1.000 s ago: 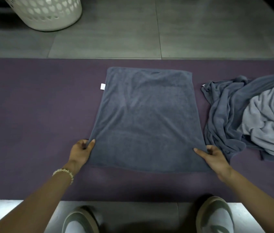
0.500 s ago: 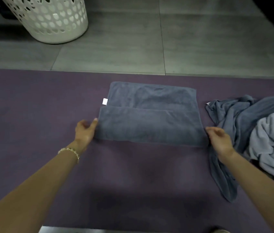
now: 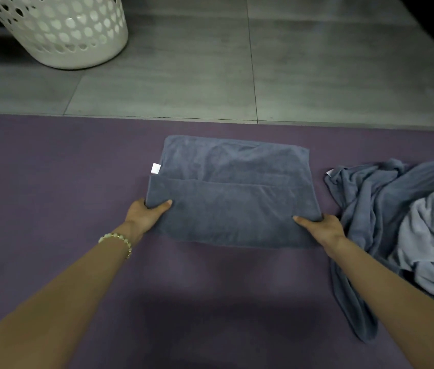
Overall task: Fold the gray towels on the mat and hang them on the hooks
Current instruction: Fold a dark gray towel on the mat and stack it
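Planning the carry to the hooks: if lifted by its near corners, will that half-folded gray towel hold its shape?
Probably not: the gray towel bunches softly where the left hand and right hand grip it, so it would likely sag and unfold. It looks light, thin cloth. Its nap probably drags rather than slides on the mat.

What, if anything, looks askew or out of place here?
Nothing damaged or spilled. The folded gray towel, gripped by the left hand and right hand, lies fairly square on the mat; only the towel pile at right sprawls crumpled.
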Action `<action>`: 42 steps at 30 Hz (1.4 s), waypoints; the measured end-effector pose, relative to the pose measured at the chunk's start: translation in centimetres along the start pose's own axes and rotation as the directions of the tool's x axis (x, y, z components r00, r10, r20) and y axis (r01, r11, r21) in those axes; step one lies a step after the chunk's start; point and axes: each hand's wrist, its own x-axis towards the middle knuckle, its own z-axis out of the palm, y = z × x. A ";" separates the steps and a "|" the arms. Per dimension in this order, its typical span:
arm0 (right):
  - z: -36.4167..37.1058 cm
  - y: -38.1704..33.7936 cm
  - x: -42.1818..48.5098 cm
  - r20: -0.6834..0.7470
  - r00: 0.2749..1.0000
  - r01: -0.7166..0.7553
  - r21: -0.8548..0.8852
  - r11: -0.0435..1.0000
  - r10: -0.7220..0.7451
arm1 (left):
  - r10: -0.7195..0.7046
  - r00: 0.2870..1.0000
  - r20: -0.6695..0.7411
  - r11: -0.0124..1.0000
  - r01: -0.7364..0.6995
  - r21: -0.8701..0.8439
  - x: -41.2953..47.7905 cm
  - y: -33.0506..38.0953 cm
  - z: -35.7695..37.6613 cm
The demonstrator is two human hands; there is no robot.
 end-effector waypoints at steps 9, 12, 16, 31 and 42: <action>-2.1 1.6 -5.5 0.207 0.977 0.014 0.223 0.975 -0.061 | 0.024 1.000 0.009 1.000 -0.024 0.010 -2.5 -3.2 -4.3; -2.2 4.8 -7.7 0.308 0.951 -0.021 0.095 0.995 -0.009 | -0.065 0.991 0.119 0.989 0.048 0.139 -4.4 -6.5 -5.9; -1.7 6.1 -8.0 0.257 0.966 0.038 -0.018 0.999 -0.033 | -0.023 0.994 0.109 0.894 -0.028 0.447 -4.4 -7.6 -6.1; 0.6 -4.3 4.2 0.210 0.854 0.519 -0.303 0.799 -0.476 | 0.555 0.726 0.407 0.520 -0.684 0.512 3.2 6.0 6.2; -0.1 -4.7 8.0 0.146 0.898 0.439 -0.333 0.834 -0.415 | 0.588 0.779 0.217 0.649 -0.614 0.448 7.0 5.7 7.1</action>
